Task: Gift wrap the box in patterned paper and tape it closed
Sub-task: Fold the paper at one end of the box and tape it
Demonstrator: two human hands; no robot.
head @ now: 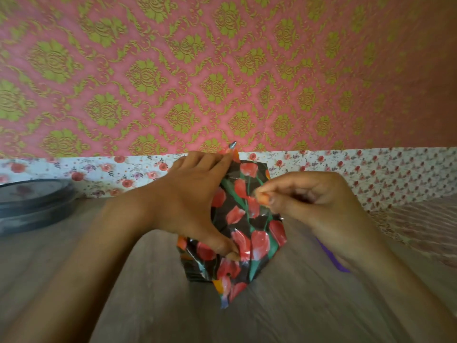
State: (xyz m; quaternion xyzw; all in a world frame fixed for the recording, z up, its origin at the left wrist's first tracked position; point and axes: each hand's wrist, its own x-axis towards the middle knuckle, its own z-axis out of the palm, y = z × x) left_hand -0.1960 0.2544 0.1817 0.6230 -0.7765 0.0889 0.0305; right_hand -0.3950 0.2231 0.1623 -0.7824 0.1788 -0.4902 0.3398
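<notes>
So the box (259, 241) sits pretty much dead centre on the worktop (272, 313), between the person's two forearms. It's covered all over in the patterned paper (243, 184), glossy black stuff with red tulips and green stems. None of the bare box shows through anywhere. At the near end a pointed flap of paper (228, 290) sticks out toward the camera and lies on the worktop.

The left hand (190, 194) lies spread across the left side of the package. Its fingers (210, 158) are stretched out straight to the far edge, and the thumb is pressing down on the paper near the front fold. So it's a flat, released hand holding the paper down rather than a grab.

The right hand (309, 194) hovers over the right side of the package with its fingers curled in, and thumb and forefinger are pinched together right above the paper. There's a small orange bit at the fingertips. Honestly can't tell if that's a nail or something held in the pinch, it's too blurry.

Other stuff: a round dark container (37, 201) sits at the left edge of the worktop, well apart from the box. A purple thing (331, 258) pokes out from behind the right forearm. A floral-print strip (371, 169) runs along the back, with a pink-and-green damask wall (222, 70) above it.
</notes>
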